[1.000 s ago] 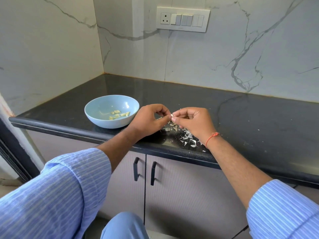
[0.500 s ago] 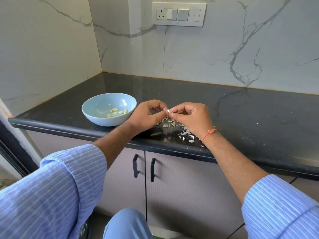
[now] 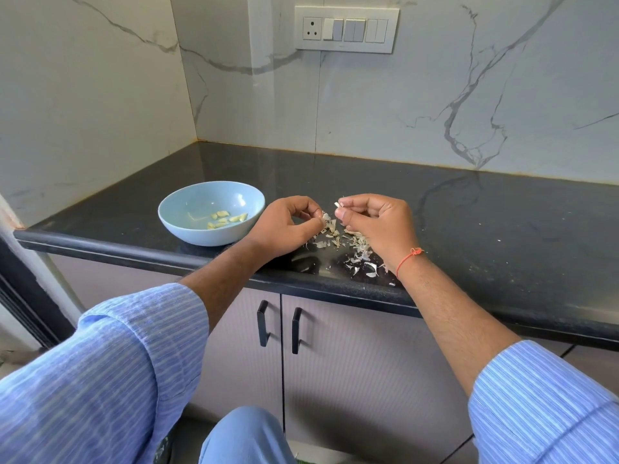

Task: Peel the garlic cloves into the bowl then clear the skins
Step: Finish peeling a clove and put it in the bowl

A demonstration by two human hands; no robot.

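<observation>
Blue round bowl (image 3: 187, 212): set on black stone counter (image 3: 469, 229); peeled pale garlic cloves (image 3: 226, 218) held inside.
Left hand (image 3: 284, 226): papery garlic piece (image 3: 326, 218) pinched.
Right hand (image 3: 378, 219): white skin scrap (image 3: 337, 204) pinched.
Loose skins (image 3: 355, 249): scattered beneath hands.

The bowl (image 3: 211, 212) is placed on the worktop (image 3: 469, 229), left of frame centre, with peeled cloves (image 3: 226, 218) inside. The left hand (image 3: 284, 226) is positioned just right of it, and the right hand (image 3: 378, 222) further right. Skins (image 3: 348, 244) are scattered between and below both hands. A switch panel (image 3: 346, 29) is mounted on the wall at upper centre.
</observation>
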